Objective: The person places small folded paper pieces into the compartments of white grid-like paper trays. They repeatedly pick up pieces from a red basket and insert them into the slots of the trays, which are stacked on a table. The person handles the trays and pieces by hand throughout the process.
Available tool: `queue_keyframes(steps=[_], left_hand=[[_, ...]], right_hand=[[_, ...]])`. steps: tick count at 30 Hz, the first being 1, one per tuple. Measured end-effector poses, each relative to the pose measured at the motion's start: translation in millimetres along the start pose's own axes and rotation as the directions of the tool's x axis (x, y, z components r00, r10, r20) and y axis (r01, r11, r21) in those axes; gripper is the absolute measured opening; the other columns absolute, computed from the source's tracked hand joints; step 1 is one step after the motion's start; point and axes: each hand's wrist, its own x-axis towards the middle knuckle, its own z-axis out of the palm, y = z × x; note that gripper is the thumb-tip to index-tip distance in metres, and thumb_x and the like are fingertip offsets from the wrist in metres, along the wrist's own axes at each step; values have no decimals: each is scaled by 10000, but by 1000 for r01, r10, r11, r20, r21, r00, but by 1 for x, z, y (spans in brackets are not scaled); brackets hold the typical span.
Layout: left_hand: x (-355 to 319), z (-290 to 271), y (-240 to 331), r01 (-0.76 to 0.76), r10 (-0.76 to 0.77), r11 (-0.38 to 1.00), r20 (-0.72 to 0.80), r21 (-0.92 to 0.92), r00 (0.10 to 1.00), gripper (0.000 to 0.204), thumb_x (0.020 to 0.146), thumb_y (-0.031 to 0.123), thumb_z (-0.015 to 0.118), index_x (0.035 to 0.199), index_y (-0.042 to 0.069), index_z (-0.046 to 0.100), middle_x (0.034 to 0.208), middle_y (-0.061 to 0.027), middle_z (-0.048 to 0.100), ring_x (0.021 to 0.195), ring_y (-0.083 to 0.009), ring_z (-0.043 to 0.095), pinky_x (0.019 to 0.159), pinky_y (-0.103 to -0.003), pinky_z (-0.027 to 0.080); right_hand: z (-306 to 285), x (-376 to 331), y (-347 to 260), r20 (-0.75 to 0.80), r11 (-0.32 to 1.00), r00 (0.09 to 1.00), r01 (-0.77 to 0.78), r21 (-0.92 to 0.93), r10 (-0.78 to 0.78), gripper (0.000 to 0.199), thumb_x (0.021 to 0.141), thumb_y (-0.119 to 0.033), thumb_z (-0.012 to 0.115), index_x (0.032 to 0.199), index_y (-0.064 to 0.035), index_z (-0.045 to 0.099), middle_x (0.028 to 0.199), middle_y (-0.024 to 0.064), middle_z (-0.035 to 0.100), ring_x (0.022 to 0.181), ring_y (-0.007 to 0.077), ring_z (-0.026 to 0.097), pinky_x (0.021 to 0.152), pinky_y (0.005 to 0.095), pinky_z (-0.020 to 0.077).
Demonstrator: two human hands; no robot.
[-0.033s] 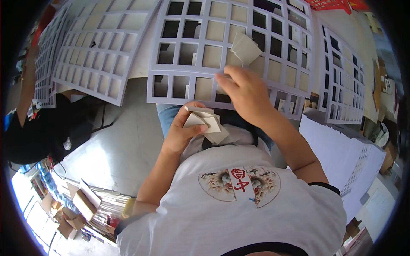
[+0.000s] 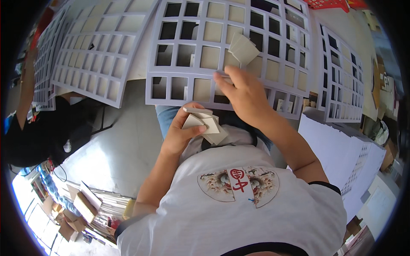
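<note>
My left hand (image 2: 176, 132) is closed round a small fanned stack of cream-coloured tiles (image 2: 208, 126), held at my waist below the near edge of a pale lilac grid frame (image 2: 154, 90). Over the frame's lower middle cells, my right hand (image 2: 244, 91) is bent with its thumb and fingertips close together. Whatever may be between them is hidden. Just beyond those fingers a loose stack of cream tiles (image 2: 244, 50) lies spread on the frame. Several cells behind it hold cream tiles, while other cells show dark gaps.
More grid frames lie on the left (image 2: 85, 55) and the right (image 2: 341, 85). A white carton (image 2: 337, 149) stands by my right elbow. A red basket (image 2: 326, 4) is at the far right. A person in black (image 2: 36, 132) is at the left. Opened cardboard boxes (image 2: 68, 222) sit at the lower left.
</note>
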Motion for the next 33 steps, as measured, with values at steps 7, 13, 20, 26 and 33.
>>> queue_keyframes(steps=[7, 13, 20, 26, 33], left_hand=[[0, -1, 0, 17, -17, 1000, -8, -3, 1000, 584, 775, -34, 696, 1304, 69, 470, 1254, -195, 586, 1134, -297, 616, 956, -411, 510], [-3, 3, 2, -24, 25, 1000, 17, -16, 1000, 572, 764, -38, 707, 1285, 61, 492, 1299, -200, 549, 1107, -299, 625, 959, -406, 502], [1, 28, 33, -410, 248, 738, 349, 537, 904, 457, 736, -79, 719, 1156, 65, 609, 1415, -178, 472, 1229, -291, 551, 983, -380, 449], [18, 60, 65, -368, 167, 476, 329, 799, 929, 461, 687, -75, 717, 1114, 76, 633, 1507, -162, 394, 1312, -319, 503, 986, -390, 457], [19, 71, 71, -259, 43, 388, 263, 885, 964, 456, 707, -54, 706, 1129, 97, 625, 1498, -145, 398, 1246, -353, 551, 942, -406, 488]], right_hand=[[1, -31, -4, 4, 998, 999, 53, 33, -53, 395, 804, -48, 648, 1198, -21, 641, 1157, 150, 598, 1018, 306, 575, 851, 428, 470], [-7, 1, 30, -472, 965, 849, -260, 21, 239, 372, 776, -148, 765, 1092, 6, 641, 1069, 142, 607, 959, 336, 587, 831, 458, 470], [-2, 11, 48, -432, 903, 797, -414, 120, 422, 358, 807, -171, 762, 1118, -35, 650, 961, 126, 633, 779, 294, 618, 706, 395, 511], [-25, -7, 50, -210, 589, 678, -394, 706, 705, 197, 870, -44, 671, 1066, -29, 658, 856, 69, 672, 654, 144, 579, 633, 281, 492], [-18, -52, 14, -136, 746, 818, -423, 514, 558, 202, 847, 54, 656, 1034, -21, 650, 918, 86, 632, 733, 219, 643, 640, 325, 512]])
